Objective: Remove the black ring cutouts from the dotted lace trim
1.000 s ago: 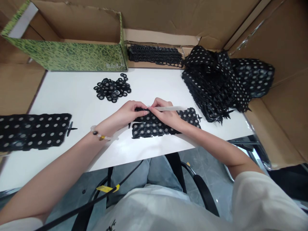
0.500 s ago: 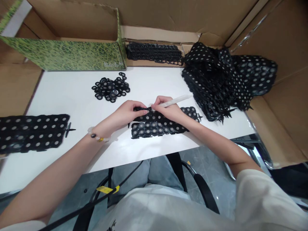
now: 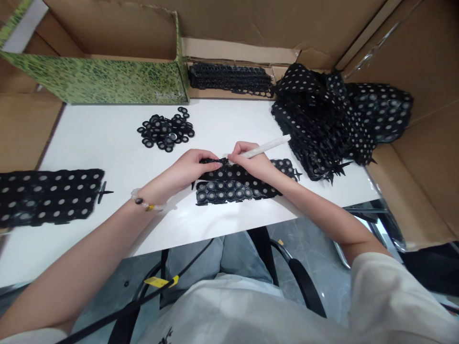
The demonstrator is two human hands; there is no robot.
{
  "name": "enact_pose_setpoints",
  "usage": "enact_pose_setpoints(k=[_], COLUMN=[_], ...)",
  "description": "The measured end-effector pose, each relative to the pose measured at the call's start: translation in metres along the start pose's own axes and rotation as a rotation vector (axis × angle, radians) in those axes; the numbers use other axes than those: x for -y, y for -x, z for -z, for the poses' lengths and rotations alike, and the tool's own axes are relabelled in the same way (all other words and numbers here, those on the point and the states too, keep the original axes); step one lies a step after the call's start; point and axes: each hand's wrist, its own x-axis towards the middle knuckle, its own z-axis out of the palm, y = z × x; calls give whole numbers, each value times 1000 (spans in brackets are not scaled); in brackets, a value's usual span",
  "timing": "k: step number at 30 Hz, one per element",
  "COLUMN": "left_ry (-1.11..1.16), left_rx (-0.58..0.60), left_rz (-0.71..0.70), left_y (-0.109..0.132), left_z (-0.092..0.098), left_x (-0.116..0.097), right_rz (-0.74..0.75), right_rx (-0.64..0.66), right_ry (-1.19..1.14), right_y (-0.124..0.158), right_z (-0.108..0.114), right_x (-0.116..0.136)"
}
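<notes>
A black sheet with rows of ringed round cells (image 3: 229, 190) lies on the white table in front of me. My left hand (image 3: 195, 167) grips the sheet's upper left edge between thumb and fingers. In my right hand (image 3: 251, 160) is a white pen-like tool (image 3: 268, 146), its lower end down at the sheet's upper part near my left thumb. The tool's very tip is too small to make out. Beyond my left hand lies a pile of loose black rings (image 3: 165, 131).
Another black dotted sheet (image 3: 46, 196) lies at the left. A green-patterned box (image 3: 107, 81) stands at the back left, beside stacked black strips (image 3: 229, 79). Heaped dotted sheets (image 3: 319, 119) fill the right side. Cardboard walls (image 3: 251, 24) enclose the back.
The white tool's upper end has tilted slightly up and away, and my right fingers have shifted slightly right. My left hand has barely moved and keeps its grip on the sheet.
</notes>
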Motion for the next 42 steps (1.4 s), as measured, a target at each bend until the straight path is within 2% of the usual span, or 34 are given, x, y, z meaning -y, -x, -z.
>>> enact_pose_setpoints(k=[11,16,20,27,33,36,42], left_ry=[-45,-77,-175,-350,-304,-341,-394], left_rx=[-60,-27,-47,-29,7,-15,-99], left_rz=[-20,-43,-62,-111,-50,-94,-192], left_y=[-1,-3,0,-4,-7,-2,0], left_z=[-2,-4,-2,16,29,31,29], left_x=[2,3,-1,4,12,16,25], right_rz=[107,125,128,53,53,55,70], right_rx=[-45,6,7,4,36,49,33], right_ry=[127,170,128,60,-5,-101,-72], right_y=[10,10,8,3,-5,-12,-16], right_z=[-8,-12,-9,1,9,1,-24], right_x=[-4,-7,-6,-2,3,7,0])
